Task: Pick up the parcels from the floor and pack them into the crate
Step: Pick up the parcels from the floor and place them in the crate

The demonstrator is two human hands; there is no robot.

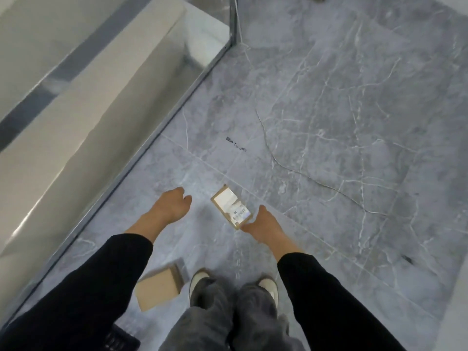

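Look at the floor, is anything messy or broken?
Two cardboard boxes lie loose on the grey floor at odd angles: a labelled box by the right hand, and a plain box near the left shoe. A thin dark crack runs across the tiles, with a black smudge nearby.

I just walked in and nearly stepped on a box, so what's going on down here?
A person is bending over a grey marble-look floor to gather parcels. Their right hand is at the near end of a small labelled parcel, fingers touching its edges, not yet lifting it. The left hand hangs empty, loosely curled, above the floor. A second, plain brown parcel lies by their left shoe. A dark latticed object at the bottom edge may be the crate.
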